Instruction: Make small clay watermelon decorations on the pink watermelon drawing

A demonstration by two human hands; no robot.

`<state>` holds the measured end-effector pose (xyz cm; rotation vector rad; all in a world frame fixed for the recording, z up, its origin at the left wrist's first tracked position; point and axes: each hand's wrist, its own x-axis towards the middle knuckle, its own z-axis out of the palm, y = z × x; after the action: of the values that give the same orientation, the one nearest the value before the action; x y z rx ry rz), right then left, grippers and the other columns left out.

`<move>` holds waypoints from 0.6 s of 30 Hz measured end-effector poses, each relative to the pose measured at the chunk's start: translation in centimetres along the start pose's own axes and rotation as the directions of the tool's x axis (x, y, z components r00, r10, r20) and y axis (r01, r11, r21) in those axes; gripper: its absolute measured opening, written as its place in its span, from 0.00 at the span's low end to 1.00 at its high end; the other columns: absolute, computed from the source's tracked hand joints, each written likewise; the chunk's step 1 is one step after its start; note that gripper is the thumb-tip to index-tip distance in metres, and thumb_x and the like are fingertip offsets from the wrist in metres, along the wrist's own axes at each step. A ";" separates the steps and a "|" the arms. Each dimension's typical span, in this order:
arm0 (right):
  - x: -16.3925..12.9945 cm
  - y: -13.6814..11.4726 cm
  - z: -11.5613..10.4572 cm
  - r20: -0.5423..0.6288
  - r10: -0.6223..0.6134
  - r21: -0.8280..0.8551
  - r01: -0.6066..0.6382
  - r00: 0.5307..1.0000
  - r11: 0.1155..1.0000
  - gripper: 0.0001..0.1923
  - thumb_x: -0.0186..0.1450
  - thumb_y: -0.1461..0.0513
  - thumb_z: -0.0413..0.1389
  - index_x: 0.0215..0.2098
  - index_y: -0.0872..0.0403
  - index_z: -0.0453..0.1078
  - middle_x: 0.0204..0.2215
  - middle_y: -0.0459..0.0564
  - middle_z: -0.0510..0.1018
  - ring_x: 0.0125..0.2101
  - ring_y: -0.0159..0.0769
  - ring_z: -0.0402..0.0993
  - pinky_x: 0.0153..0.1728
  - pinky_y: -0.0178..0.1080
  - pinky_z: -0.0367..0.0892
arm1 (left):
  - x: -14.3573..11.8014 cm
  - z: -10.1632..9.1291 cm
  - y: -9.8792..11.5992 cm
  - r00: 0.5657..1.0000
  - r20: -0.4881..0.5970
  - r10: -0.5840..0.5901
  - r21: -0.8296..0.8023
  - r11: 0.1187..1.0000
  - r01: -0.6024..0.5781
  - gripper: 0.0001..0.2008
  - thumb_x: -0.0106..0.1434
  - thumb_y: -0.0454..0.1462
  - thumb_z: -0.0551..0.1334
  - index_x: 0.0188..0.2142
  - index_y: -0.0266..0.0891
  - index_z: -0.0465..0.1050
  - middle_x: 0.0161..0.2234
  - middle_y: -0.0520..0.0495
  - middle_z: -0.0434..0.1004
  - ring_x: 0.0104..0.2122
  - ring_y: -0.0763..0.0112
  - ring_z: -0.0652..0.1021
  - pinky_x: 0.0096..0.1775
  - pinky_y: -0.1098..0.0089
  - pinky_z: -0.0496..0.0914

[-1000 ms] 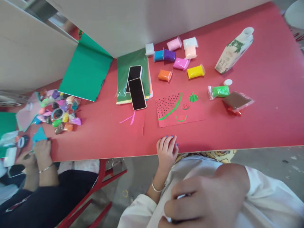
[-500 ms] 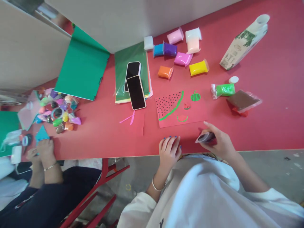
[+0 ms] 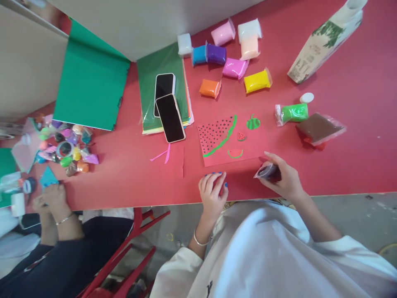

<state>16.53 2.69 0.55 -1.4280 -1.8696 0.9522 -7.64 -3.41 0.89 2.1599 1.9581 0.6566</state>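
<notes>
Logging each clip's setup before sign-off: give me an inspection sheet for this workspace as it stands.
Surface: red table, person seated at its near edge.
Job's things: small dark clay packet; red card with watermelon pictures.
Clutter: clay packets, yellow, orange, green, brown; two phones on a coloured paper stack; carton; green folder.
Hands: right hand grips the dark packet; left hand curled on the table edge, holding nothing visible.
Cables: nothing seen.
Surroundings: another person's hands at far left beside a heap of small clay pieces; white partition.
</notes>
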 end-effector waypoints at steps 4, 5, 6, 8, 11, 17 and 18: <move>0.0 0.1 0.0 -0.005 0.002 -0.029 -0.002 1.000 1.000 0.31 0.59 0.58 0.59 0.59 0.47 0.58 0.36 0.46 0.80 0.33 0.37 0.78 0.36 0.37 0.73 | -0.8 -0.1 -0.3 0.998 0.052 0.038 0.077 0.996 -0.042 0.20 0.61 0.33 0.58 0.53 0.43 0.72 0.45 0.44 0.77 0.48 0.62 0.72 0.53 0.60 0.63; 0.0 0.1 0.0 -0.004 0.002 -0.033 -0.002 1.000 0.999 0.31 0.59 0.58 0.59 0.59 0.47 0.58 0.36 0.46 0.80 0.33 0.37 0.78 0.36 0.37 0.72 | -1.1 -0.1 -0.4 0.997 0.062 0.051 0.131 0.990 -0.059 0.21 0.61 0.33 0.58 0.53 0.43 0.72 0.46 0.43 0.77 0.49 0.61 0.72 0.54 0.59 0.62; 0.0 0.0 -0.1 -0.003 0.003 -0.032 -0.003 1.000 0.999 0.31 0.59 0.57 0.60 0.59 0.48 0.58 0.36 0.46 0.80 0.33 0.37 0.78 0.36 0.37 0.72 | -1.4 -0.2 -0.5 0.996 0.071 0.061 0.186 0.980 -0.073 0.21 0.61 0.33 0.59 0.54 0.43 0.71 0.47 0.43 0.77 0.50 0.60 0.71 0.55 0.58 0.61; 0.0 0.0 -0.1 -0.002 0.004 -0.021 -0.004 1.000 1.000 0.32 0.59 0.57 0.60 0.59 0.48 0.58 0.36 0.46 0.80 0.33 0.36 0.78 0.37 0.37 0.72 | -2.0 -0.4 -0.5 0.993 0.092 0.074 0.262 0.960 -0.096 0.22 0.61 0.34 0.59 0.55 0.43 0.70 0.48 0.42 0.77 0.51 0.59 0.71 0.56 0.58 0.59; 0.0 -0.2 -0.2 -0.002 0.017 -0.021 -0.017 1.000 1.000 0.31 0.59 0.58 0.60 0.59 0.48 0.58 0.36 0.46 0.80 0.34 0.36 0.78 0.37 0.37 0.72 | -2.6 -0.6 -0.3 0.989 0.122 0.086 0.271 0.956 -0.116 0.22 0.61 0.35 0.59 0.56 0.41 0.70 0.48 0.43 0.77 0.50 0.59 0.71 0.56 0.59 0.59; 0.1 -0.3 -0.2 0.008 0.025 -0.035 -0.025 1.000 0.999 0.30 0.59 0.59 0.60 0.58 0.47 0.59 0.37 0.46 0.81 0.36 0.37 0.79 0.38 0.37 0.72 | -2.0 -0.2 0.1 0.988 0.117 0.098 0.244 0.962 -0.124 0.22 0.61 0.35 0.59 0.56 0.42 0.70 0.48 0.44 0.77 0.50 0.60 0.71 0.57 0.60 0.59; 0.1 -0.3 -0.2 0.009 0.022 -0.033 -0.022 1.000 0.999 0.30 0.59 0.59 0.60 0.58 0.47 0.59 0.37 0.46 0.81 0.36 0.37 0.79 0.38 0.37 0.72 | -1.8 -0.2 0.0 0.990 0.106 0.095 0.250 0.961 -0.119 0.22 0.61 0.35 0.59 0.56 0.42 0.70 0.48 0.44 0.77 0.50 0.60 0.71 0.57 0.59 0.59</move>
<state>16.54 2.75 0.92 -1.4690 -1.8882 0.9437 -7.83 -5.22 0.71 2.4114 1.9839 0.3230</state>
